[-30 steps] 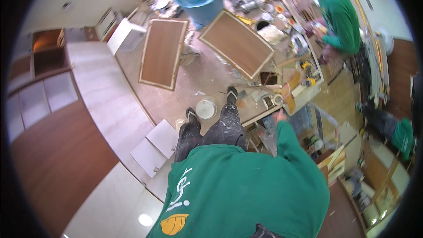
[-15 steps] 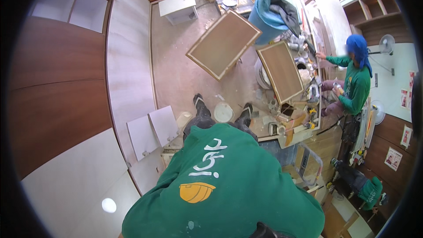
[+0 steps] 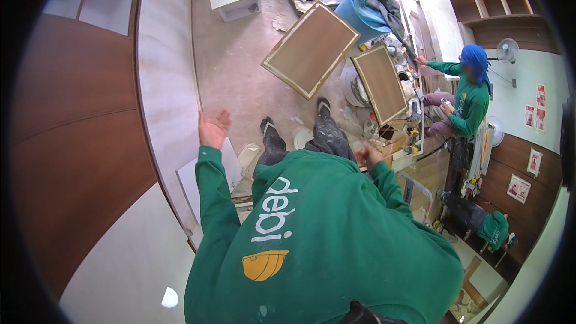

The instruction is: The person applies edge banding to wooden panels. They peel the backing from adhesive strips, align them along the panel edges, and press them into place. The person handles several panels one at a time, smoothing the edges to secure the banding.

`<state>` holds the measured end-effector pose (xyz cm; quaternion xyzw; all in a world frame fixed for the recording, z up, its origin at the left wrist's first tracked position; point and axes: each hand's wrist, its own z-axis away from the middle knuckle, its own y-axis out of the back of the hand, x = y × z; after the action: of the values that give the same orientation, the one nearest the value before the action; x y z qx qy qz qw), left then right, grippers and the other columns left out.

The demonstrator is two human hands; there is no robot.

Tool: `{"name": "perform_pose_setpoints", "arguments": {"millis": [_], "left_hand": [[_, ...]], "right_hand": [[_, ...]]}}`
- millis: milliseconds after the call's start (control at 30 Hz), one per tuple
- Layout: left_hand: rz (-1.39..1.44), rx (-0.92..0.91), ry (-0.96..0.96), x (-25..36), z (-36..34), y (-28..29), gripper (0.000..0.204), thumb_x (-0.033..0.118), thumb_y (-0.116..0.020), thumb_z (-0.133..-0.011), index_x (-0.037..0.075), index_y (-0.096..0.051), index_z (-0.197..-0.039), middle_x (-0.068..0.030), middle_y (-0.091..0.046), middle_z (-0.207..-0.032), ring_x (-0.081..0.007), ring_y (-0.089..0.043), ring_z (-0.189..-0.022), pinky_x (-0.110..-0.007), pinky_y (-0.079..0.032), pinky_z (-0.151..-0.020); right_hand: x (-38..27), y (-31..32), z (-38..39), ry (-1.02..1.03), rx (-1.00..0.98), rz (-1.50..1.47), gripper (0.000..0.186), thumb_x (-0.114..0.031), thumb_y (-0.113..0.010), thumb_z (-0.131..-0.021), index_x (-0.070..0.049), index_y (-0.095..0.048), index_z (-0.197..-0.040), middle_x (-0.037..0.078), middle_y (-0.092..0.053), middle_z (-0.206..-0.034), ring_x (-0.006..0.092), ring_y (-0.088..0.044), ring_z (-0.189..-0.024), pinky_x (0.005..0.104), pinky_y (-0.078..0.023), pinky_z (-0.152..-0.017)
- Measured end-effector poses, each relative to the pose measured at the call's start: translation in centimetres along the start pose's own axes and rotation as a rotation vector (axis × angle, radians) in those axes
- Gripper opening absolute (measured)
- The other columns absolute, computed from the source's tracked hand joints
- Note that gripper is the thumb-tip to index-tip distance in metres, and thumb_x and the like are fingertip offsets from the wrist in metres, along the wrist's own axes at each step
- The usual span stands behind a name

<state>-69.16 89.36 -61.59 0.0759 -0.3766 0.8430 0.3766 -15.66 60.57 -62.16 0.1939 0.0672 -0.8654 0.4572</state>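
Dust-covered brown boarding (image 3: 231,72) spreads underfoot in a cluttered fit-out room, where a person in a green long-sleeved sweatshirt (image 3: 360,246) looks down. Both hands, out of view 0.5 seconds ago, have come into sight — the left hand (image 3: 214,129) palm up with fingers loosely spread and gripping nothing, the right hand (image 3: 369,156) with fingers partly curled, too blurred to tell whether anything is in them. That suggests a pause in handling, at least on the left. Flat white rectangular panels (image 3: 191,181) stand beside the left forearm, unheld by that hand; contact cannot be told. Beyond, a round white tub (image 3: 302,138) sits between the feet. Farther off are 2 brown rectangular boards with pale edges (image 3: 311,50) and a blue bin (image 3: 359,15) — with a co-worker in a blue head covering (image 3: 471,102) at right.
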Motion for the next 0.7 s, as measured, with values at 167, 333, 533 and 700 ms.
{"name": "perform_pose_setpoints", "arguments": {"millis": [167,333,533,700], "left_hand": [[-0.541,0.375,-0.199,-0.2,-5.6,3.2,0.074,0.060,-0.059,-0.095,0.003,-0.041,-0.138,-0.0238,-0.061,-0.126,-0.0326,-0.064,-0.111,-0.043,-0.053,-0.088],[-0.693,0.422,0.021,-6.4,-4.4,15.1,0.062,0.048,-0.073,-0.091,0.009,-0.045,-0.130,-0.0025,-0.056,-0.073,-0.0139,-0.053,-0.056,-0.030,-0.043,-0.044],[-0.625,0.724,0.318,-14.4,7.2,17.5,0.051,0.044,-0.070,-0.093,0.016,-0.049,-0.129,-0.0039,-0.053,-0.076,-0.0207,-0.053,-0.060,-0.038,-0.041,-0.049],[-0.729,0.682,0.449,-11.9,7.4,19.9,0.056,0.049,-0.068,-0.092,0.016,-0.047,-0.132,-0.0098,-0.058,-0.093,-0.0276,-0.057,-0.078,-0.046,-0.044,-0.062]], "right_hand": [[-12.3,-4.7,-3.9,0.444,0.175,0.118,0.037,-0.035,-0.066,-0.097,-0.010,-0.067,-0.123,0.006,-0.071,-0.112,0.0191,-0.066,-0.095,0.0334,-0.050,-0.077],[-17.4,-7.2,-12.6,0.592,0.048,0.378,0.045,-0.032,-0.072,-0.094,-0.007,-0.063,-0.130,0.009,-0.068,-0.123,0.0188,-0.064,-0.110,0.0325,-0.051,-0.086],[-18.7,-12.4,-18.9,0.645,0.074,0.528,0.042,-0.026,-0.076,-0.089,0.002,-0.068,-0.119,0.014,-0.072,-0.112,0.0205,-0.068,-0.102,0.0326,-0.053,-0.092],[-18.3,-15.5,-19.7,0.568,0.152,0.473,0.040,-0.023,-0.079,-0.086,0.001,-0.069,-0.116,0.012,-0.074,-0.103,0.0181,-0.069,-0.094,0.0307,-0.055,-0.085]]}}
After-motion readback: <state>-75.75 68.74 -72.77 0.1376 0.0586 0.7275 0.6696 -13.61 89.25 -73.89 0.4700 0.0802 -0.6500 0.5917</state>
